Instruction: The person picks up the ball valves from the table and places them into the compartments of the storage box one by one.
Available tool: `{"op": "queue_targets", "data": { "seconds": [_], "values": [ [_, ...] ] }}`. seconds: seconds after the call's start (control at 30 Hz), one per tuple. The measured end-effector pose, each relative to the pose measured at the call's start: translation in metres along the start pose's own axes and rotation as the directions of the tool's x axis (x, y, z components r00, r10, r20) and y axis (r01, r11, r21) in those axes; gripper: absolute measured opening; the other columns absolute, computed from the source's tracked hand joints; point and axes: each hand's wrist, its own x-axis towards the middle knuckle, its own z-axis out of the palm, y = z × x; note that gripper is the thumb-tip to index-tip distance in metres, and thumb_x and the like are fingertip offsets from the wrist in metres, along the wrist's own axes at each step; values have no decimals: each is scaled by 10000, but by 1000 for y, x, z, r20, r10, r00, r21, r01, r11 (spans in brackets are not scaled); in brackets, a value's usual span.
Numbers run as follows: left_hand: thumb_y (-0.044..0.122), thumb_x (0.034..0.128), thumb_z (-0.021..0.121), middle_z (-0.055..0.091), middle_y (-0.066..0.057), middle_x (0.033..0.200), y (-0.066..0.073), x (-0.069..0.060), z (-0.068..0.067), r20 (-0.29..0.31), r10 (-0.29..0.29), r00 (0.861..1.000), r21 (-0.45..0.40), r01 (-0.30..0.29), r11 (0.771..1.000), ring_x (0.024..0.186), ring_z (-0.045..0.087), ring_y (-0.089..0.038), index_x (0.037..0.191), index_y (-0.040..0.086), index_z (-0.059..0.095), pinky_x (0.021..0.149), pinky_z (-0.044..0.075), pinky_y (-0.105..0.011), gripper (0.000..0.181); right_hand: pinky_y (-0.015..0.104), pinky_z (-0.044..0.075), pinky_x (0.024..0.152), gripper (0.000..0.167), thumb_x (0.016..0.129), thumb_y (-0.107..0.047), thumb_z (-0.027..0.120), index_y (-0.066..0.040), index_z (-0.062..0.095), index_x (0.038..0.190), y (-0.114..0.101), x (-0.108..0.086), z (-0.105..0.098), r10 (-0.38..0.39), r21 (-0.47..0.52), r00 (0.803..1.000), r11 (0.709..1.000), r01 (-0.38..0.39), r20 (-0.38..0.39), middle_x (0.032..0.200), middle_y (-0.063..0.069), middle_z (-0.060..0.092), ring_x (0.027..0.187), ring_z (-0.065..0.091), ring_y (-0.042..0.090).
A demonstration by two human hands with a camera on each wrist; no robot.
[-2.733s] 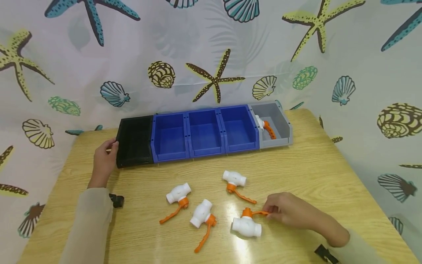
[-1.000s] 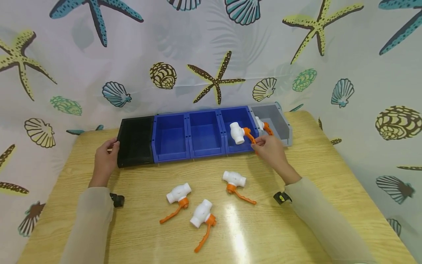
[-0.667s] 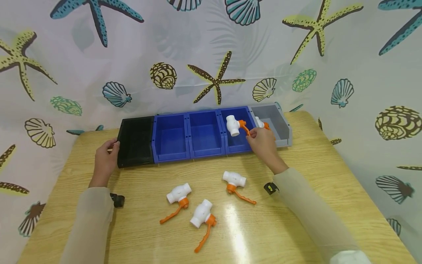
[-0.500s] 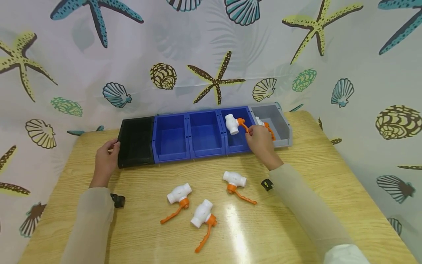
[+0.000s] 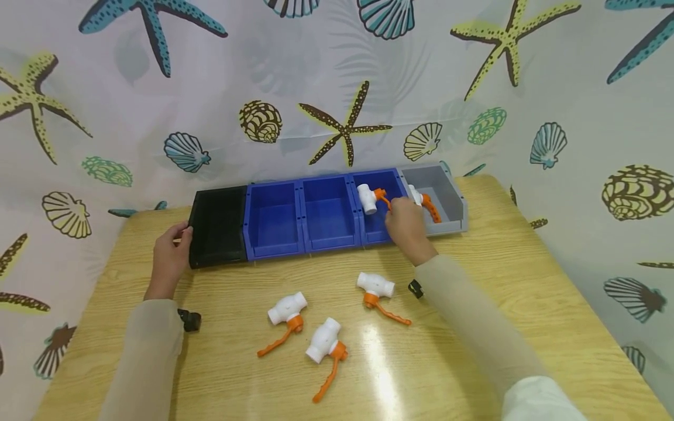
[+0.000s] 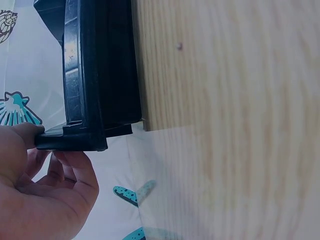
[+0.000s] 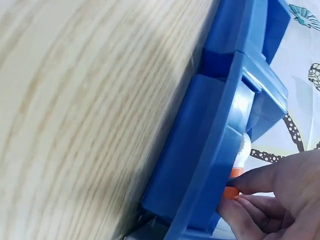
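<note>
In the head view my right hand (image 5: pixel 408 227) pinches the orange lever of a white ball valve (image 5: pixel 367 199) inside the rightmost blue bin (image 5: pixel 378 236). The right wrist view shows thumb and fingers on the orange part of that valve (image 7: pixel 243 151), behind the bin's front wall. My left hand (image 5: pixel 172 257) holds the side rim of the black bin (image 5: pixel 217 261) at the left end of the row. In the left wrist view the thumb lies over the black bin's rim (image 6: pixel 75 141), fingers below. Another ball valve (image 5: pixel 430 206) lies in the grey bin (image 5: pixel 444 225).
Three more ball valves lie on the wooden table (image 5: pixel 226 362): a left one (image 5: pixel 287 308), a middle one (image 5: pixel 323 340) and a right one (image 5: pixel 375 285). Two other blue bins (image 5: pixel 272 251) stand between the black bin and the rightmost blue one. A patterned cloth (image 5: pixel 295 70) hangs behind.
My right hand has picked up a ball valve from the table and carried it up to the rightmost blue bin, then lowered it inside. The left hand has stayed at the black bin.
</note>
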Motion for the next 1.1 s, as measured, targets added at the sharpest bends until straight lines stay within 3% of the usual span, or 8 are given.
{"op": "queue_targets", "data": {
  "seconds": [0.17, 0.4, 0.6, 0.83, 1.1],
  "values": [
    [387, 993, 363, 540, -182, 1209, -1, 0, 1, -12, -2, 1000, -2, 2, 1000, 980, 495, -265, 1357, 45, 466, 758, 405, -285, 510, 484, 475, 594, 100, 785, 15, 571, 32, 639, 713, -8, 3, 4, 35, -80, 999, 996, -32, 41, 720, 185, 614, 674, 603, 362],
    [395, 991, 366, 544, -172, 1203, -4, -2, 3, -18, -26, 1000, -1, 26, 1000, 978, 496, -258, 1358, 57, 469, 760, 409, -285, 510, 482, 488, 628, 101, 800, 3, 574, 43, 663, 773, -11, 6, 13, 95, -91, 990, 992, -86, 103, 773, 193, 633, 712, 617, 368],
    [427, 988, 343, 531, -161, 1207, -4, -1, 2, -7, -13, 1000, -3, 13, 1000, 995, 486, -259, 1377, 71, 448, 752, 408, -288, 537, 486, 490, 627, 112, 813, -32, 608, 34, 658, 737, -8, 7, 19, 152, -43, 984, 988, -148, 94, 771, 218, 648, 717, 625, 386],
    [409, 992, 344, 525, -173, 1209, -2, -3, 1, 5, 3, 1000, -7, -3, 1000, 986, 483, -257, 1381, 66, 440, 738, 406, -307, 528, 481, 491, 599, 106, 832, -51, 608, 28, 646, 773, -4, 7, 26, 226, 15, 961, 973, -232, 158, 796, 213, 650, 725, 630, 384],
    [409, 993, 339, 518, -168, 1227, 0, -4, -1, 10, -3, 1000, -13, 3, 1000, 1004, 482, -265, 1388, 70, 431, 737, 403, -289, 528, 480, 491, 602, 110, 822, -27, 575, 2, 613, 723, -5, 7, 30, 256, 33, 950, 963, -266, 180, 789, 200, 642, 725, 631, 371]
  ]
}}
